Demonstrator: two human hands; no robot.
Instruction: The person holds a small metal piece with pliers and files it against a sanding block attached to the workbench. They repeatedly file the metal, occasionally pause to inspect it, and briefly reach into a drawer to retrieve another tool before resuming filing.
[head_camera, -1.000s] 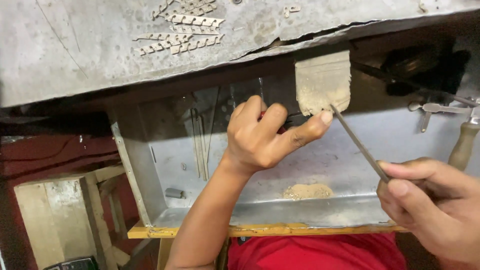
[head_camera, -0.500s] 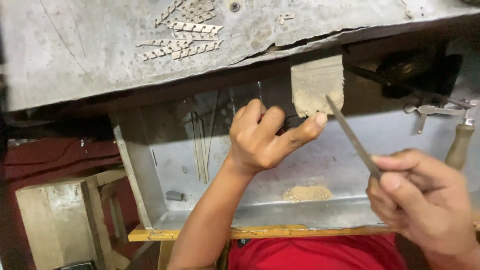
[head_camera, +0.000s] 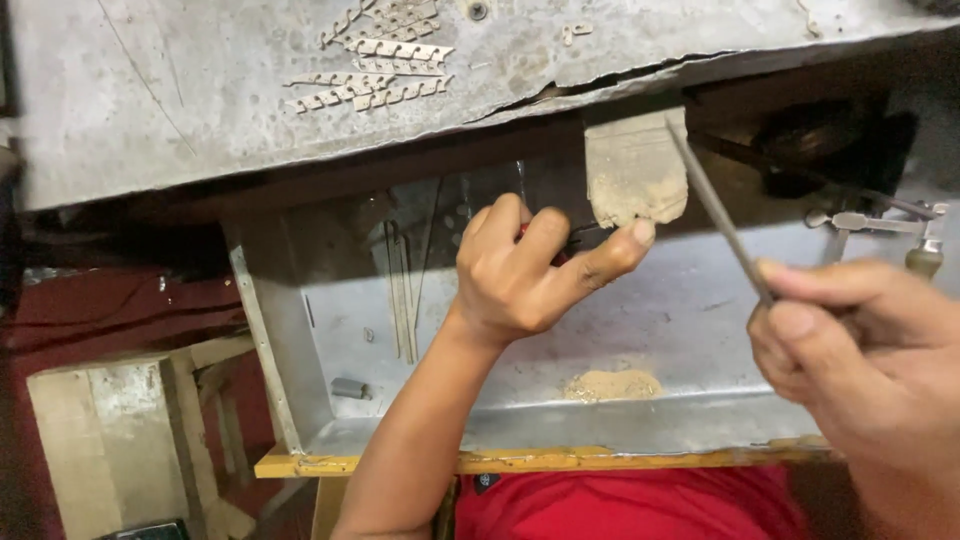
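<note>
My left hand (head_camera: 530, 270) is closed around a small dark tool with a red part, its thumb tip pressed against the lower edge of a worn wooden bench peg (head_camera: 632, 172) that juts from under the bench top. What the tool grips is hidden by my fingers. My right hand (head_camera: 860, 370) holds a thin metal file (head_camera: 715, 215) by its lower end; the file slants up to the left, its tip beside the peg's upper right corner.
A scratched metal bench top (head_camera: 200, 110) carries several small pierced metal strips (head_camera: 375, 65). Below hangs a metal catch tray (head_camera: 600, 400) with a pile of filings (head_camera: 612, 385) and thin rods. A saw frame (head_camera: 880, 225) lies at right, a wooden stool (head_camera: 110, 430) at lower left.
My right hand has swung the file upward and to the left, from below the peg to beside its right edge. My left hand stays at the peg.
</note>
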